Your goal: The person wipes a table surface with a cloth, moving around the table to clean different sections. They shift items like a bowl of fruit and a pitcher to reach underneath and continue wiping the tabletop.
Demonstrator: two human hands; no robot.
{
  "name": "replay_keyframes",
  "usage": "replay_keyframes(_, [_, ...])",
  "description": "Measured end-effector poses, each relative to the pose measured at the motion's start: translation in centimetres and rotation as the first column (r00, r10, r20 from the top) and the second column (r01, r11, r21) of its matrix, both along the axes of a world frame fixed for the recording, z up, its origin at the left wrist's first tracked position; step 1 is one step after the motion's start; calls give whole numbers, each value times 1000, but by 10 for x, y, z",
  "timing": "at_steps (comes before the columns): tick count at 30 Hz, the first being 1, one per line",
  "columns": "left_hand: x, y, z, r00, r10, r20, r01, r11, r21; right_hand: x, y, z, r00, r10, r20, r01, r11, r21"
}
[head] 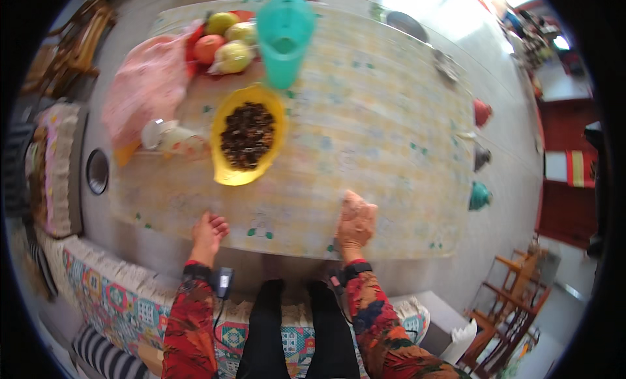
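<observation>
My left hand [209,233] is over the near left edge of the table, fingers loosely curled and apart, with nothing seen in it. My right hand [356,225] rests farther right near the same edge, its fingers around a crumpled pinkish cloth [357,207]. The checked plastic tablecloth [371,134] lies under both. Beyond my left hand stands a yellow plastic basin [235,177] holding a heap of small dark brown pieces [247,136], too blurred to name surely. A turquoise plastic pitcher [285,41] stands behind the basin.
Wrapped fruit [234,56] and an orange-red fruit [209,49] sit at the back left beside a pink cloth [146,80]. A clear jar [152,134] is left of the basin. Stools [481,196] stand past the right edge. A patterned sofa [112,296] is at the near side.
</observation>
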State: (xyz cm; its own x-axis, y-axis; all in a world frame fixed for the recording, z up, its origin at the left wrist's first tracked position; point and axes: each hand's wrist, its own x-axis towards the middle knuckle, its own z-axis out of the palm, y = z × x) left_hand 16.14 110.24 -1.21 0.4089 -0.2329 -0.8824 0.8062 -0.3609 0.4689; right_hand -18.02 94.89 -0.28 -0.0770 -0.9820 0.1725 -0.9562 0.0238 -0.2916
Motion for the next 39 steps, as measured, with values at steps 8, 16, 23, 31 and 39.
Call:
replay_keyframes(8, [2,1,4,999,-32,36,31,999,38,43,-98,4,996,88,14,-88,996,-13])
replay_keyframes(16, [6,4,-4,997,-53,52,51,998,38,142,-10,-4,912,408,-32,-407,896,-175])
replay_keyframes(23, [14,4,-7,993,-107,46,104,993,58,94,43,8,769,593,238,-598,799,-58])
replay_keyframes(31, [8,14,-11,898,-257,356,206,963,176,-56,-62,5,960,265,93,-245,952,-182])
replay_keyframes(39, [-39,39,-48,89,-661,745,-216,717,663,-215,-131,-1,998,66,-20,-68,983,-169])
